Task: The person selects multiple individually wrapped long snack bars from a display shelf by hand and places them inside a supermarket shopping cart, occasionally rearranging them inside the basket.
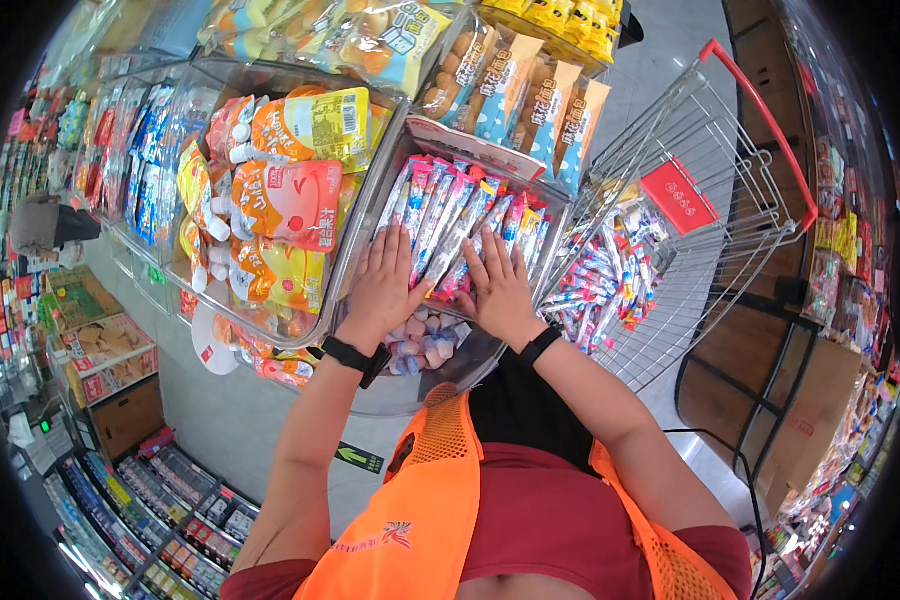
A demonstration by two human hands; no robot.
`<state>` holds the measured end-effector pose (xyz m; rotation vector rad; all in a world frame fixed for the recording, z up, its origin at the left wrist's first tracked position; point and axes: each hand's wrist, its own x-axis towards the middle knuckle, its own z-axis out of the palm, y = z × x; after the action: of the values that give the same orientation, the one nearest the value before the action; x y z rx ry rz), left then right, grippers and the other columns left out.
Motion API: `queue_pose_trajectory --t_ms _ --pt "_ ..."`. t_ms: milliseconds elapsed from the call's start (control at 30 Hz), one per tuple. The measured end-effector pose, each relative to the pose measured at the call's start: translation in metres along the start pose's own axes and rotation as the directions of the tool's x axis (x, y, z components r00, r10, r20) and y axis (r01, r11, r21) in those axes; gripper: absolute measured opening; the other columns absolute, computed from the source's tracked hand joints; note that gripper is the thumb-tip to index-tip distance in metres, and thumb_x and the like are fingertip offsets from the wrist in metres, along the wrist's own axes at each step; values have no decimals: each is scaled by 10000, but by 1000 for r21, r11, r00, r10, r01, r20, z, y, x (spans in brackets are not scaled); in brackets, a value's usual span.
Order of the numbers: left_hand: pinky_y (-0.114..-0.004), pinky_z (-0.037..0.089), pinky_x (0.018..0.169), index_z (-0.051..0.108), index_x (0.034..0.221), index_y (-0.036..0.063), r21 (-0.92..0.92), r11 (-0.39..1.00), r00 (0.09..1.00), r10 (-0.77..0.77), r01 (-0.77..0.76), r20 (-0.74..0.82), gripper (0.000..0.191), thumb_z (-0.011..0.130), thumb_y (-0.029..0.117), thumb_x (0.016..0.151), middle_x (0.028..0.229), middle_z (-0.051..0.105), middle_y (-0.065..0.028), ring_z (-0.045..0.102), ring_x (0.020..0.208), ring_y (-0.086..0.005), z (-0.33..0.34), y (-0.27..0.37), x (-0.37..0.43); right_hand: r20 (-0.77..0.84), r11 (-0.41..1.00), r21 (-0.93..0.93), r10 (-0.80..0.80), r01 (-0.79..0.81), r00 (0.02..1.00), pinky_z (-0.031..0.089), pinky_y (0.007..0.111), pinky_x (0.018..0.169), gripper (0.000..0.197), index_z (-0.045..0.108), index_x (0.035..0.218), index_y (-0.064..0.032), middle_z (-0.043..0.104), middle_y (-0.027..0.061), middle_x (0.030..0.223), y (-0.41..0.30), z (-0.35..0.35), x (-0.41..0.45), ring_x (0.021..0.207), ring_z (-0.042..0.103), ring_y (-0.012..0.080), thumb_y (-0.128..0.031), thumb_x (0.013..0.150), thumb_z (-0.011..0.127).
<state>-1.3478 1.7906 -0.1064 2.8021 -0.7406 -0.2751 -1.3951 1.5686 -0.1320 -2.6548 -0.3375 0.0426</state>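
Observation:
A clear plastic bin (551,225) in front of me holds a row of slim candy sticks (450,217) in pink, blue and white wrappers, lying side by side. My left hand (381,281) lies flat against the lower left of the row, thumb spread inward. On the lower right, my right hand (501,292) touches the sticks with its fingers spread. Neither hand grips anything. The near ends of some sticks are hidden by my hands. Below them, pale pink and blue wrapped sweets (424,345) show between my wrists in the front of the display.
To the left stands a bin of juice pouches (289,202) with white caps. Bagged breads (525,97) fill the bin behind. A wire shopping cart (720,247) with a red handle stands close at right, holding many loose candy sticks (607,281). Cartons (109,345) sit at far left.

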Motion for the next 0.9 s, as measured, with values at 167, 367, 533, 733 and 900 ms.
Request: queue_pose_trajectory --t_ms 167,367,533,733,900 --pt "-547 223 1136 159 1493 -52 60 996 997 -73 71 35 1037 703 489 795 1563 178 -242 230 1413 -448 -12 19 20 10 999 -46 20 -20 1000 205 605 1112 782 347 1474 -144 268 183 1540 -3 -18 6 1412 268 387 -338 801 696" --pt "-511 304 1112 214 1510 74 110 994 959 -51 21 278 1156 886 292 596 1555 241 -177 265 1401 -424 -44 14 35 -83 990 137 24 -12 996 226 590 1115 639 475 1354 -98 397 176 1445 9 -37 2 1387 280 430 -263 780 702" --pt "-509 260 1132 248 1501 65 88 996 991 -6 -6 133 1071 857 259 641 1564 228 -171 226 1418 -417 -21 11 34 -78 981 98 -162 169 984 211 550 1139 652 499 1365 -146 359 131 1502 -9 -23 6 1402 312 337 -298 767 712" --pt "-515 236 1138 265 1494 54 -23 1000 1000 2 -1 24 917 765 267 755 1561 236 -177 223 1422 -417 -9 8 28 -92 978 45 -198 203 976 204 554 1137 625 559 1325 -167 317 106 1537 4 -7 8 1424 269 327 -447 780 686" --pt "-540 218 1133 338 1451 28 -109 990 987 71 -88 -145 689 630 279 880 1537 281 -205 265 1400 -423 -9 7 49 -84 995 84 -40 47 996 147 553 1155 726 436 1437 -194 279 158 1548 7 -23 0 1442 207 383 -491 812 659"
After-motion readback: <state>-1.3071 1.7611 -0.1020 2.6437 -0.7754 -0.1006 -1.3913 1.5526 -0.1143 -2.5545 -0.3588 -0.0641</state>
